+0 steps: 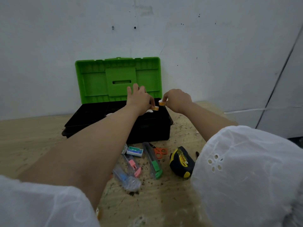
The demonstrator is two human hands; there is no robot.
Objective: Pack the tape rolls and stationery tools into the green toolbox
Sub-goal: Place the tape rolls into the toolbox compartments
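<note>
Green toolbox (pixel 148 131) stood at the far edge of the surface (pixel 29 128), lid raised against the wall, black base open. Both hands were over its right end. Left hand (pixel 139 99) pinched a small orange tape roll (pixel 155 108) between thumb and forefinger, low at the box mouth, other fingers spread upward. Right hand (pixel 177 99) pinched a second orange tape roll (pixel 162 103) just beside it, slightly higher, fingers curled. A white roll (pixel 149 111) lay inside the box under the left hand. On the surface in front of the box lay a staple box (pixel 134 151), orange scissors (pixel 159 152), three packaged utility knives, green (pixel 155 163), pink (pixel 133 164) and blue (pixel 124 177), and a black-and-yellow tape measure (pixel 181 161) to their right.
</note>
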